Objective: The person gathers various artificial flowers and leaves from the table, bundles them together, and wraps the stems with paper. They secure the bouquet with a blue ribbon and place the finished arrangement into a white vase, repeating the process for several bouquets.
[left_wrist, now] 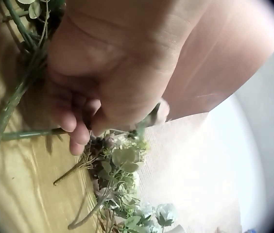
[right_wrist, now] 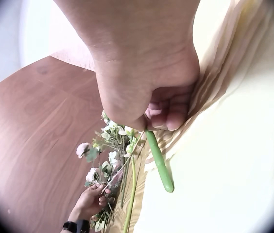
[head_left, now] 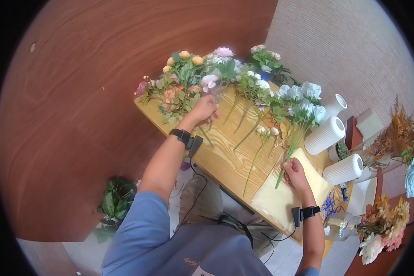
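My right hand (head_left: 295, 174) pinches the thick green lower stem (right_wrist: 160, 162) of a bunch of pale blue artificial flowers (head_left: 306, 108). The blooms lean toward the far side of the table, over cream wrapping sheets (head_left: 280, 193). At the left end of the table, among the pile of flowers, my left hand (head_left: 205, 109) has its fingers curled together on a green flower stem (left_wrist: 32, 134). A pale pink bloom (head_left: 210, 83) sits just beyond that hand. Its fingertips (left_wrist: 80, 133) show in the left wrist view; which bloom the stem carries is hidden.
Peach and yellow flowers (head_left: 184, 62) crowd the table's far left. White ribbed vases (head_left: 325, 135) stand or lean along the right side. A single stem with cream buds (head_left: 255, 161) lies mid-table. Blue shredded strands (head_left: 331, 205) and a glass vase (head_left: 340, 228) are at the right edge.
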A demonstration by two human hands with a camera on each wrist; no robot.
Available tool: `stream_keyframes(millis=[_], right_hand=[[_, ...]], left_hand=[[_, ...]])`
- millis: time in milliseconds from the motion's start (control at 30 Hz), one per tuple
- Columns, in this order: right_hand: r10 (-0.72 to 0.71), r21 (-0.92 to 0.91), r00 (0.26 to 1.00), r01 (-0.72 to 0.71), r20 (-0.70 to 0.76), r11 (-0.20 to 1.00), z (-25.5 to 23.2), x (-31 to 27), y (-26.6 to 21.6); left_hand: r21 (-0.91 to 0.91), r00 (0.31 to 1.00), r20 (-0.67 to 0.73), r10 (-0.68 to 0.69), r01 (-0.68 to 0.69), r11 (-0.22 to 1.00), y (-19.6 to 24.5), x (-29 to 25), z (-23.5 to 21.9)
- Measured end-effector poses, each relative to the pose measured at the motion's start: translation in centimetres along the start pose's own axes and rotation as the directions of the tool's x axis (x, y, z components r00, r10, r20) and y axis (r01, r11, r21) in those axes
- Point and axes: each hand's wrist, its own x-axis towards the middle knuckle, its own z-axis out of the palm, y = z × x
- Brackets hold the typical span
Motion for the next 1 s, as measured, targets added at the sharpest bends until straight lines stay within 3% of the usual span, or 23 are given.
stream_keyframes(millis=[167,367,433,533,667,1000], right_hand=[[-0.012,-0.031,1.000,0.012,0.015,0.999,0.4,-0.5,-1.2],[-0.212,-0.172,0.974,0.195,-0.080,0.965,0.0,0.0,-0.4],[-0.286,-0.125,0.958,0.282,-0.015,0.951,-0.7,0.4,0.0],[-0.239,-0.007,0.971,0.239,-0.025,0.971,0.9,-0.4,-3.6],[-0.278,-0.043,0.959,0.276,-0.060,0.960,1.0,-0.2,-4.9],[-0.353,-0.014,0.931,0.353,-0.092,0.935,2.6,-0.3,-5.8]], left_hand=[[-0.086,0.995,0.010,0.101,-0.100,0.991,1.1,-0.3,0.1],[-0.207,0.975,0.020,0.223,-0.214,0.955,2.2,0.1,2.0],[-0.228,0.973,-0.010,0.230,-0.227,0.947,3.3,-0.3,3.0],[-0.232,0.949,-0.011,0.316,-0.310,0.922,3.9,-0.1,4.2],[-0.304,0.946,-0.045,0.321,-0.319,0.898,7.6,-1.8,8.1],[-0.394,0.880,0.066,0.470,-0.410,0.823,13.5,-4.4,17.6]])
